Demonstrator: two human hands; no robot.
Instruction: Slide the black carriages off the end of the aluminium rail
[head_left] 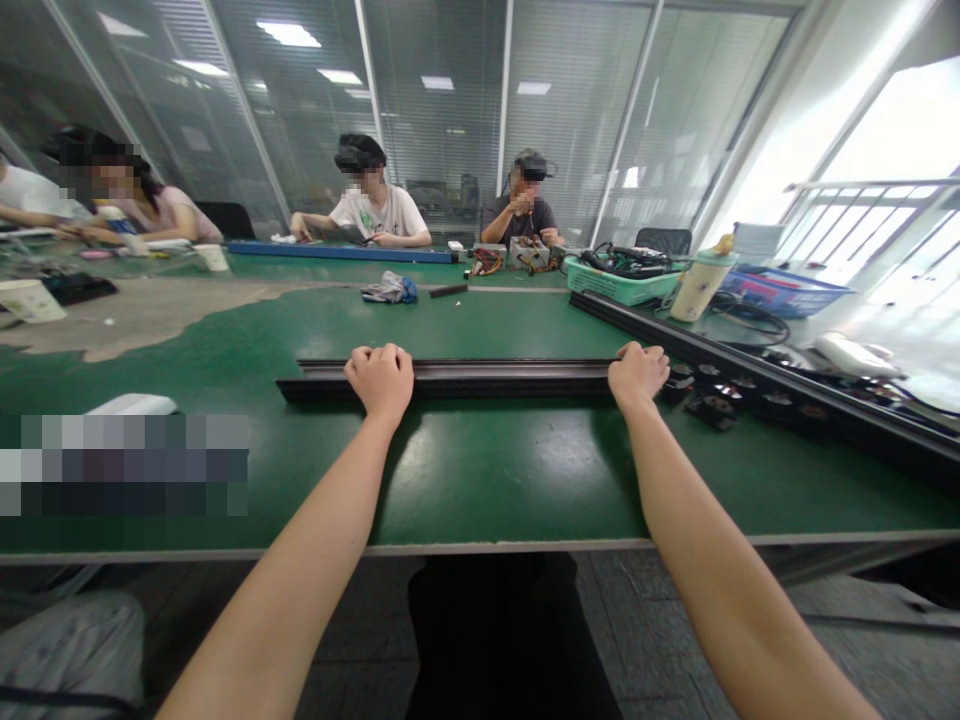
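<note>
Green table [495, 480] lies beneath a long black rail [510, 388]; the person's left hand [382, 380] grasps it toward its left end, the right hand [639, 373] its right end, apparently spread for balance.

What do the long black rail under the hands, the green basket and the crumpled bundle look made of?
Black rail: probably metal, perhaps dark-coated aluminium; straight, crisp edges and a greyish sheen along its channel.
Green basket: likely moulded plastic, from its even colour and perforated wall.
Crumpled bundle: seems cloth, from its soft grey and blue folds, but too small to be sure.
</note>
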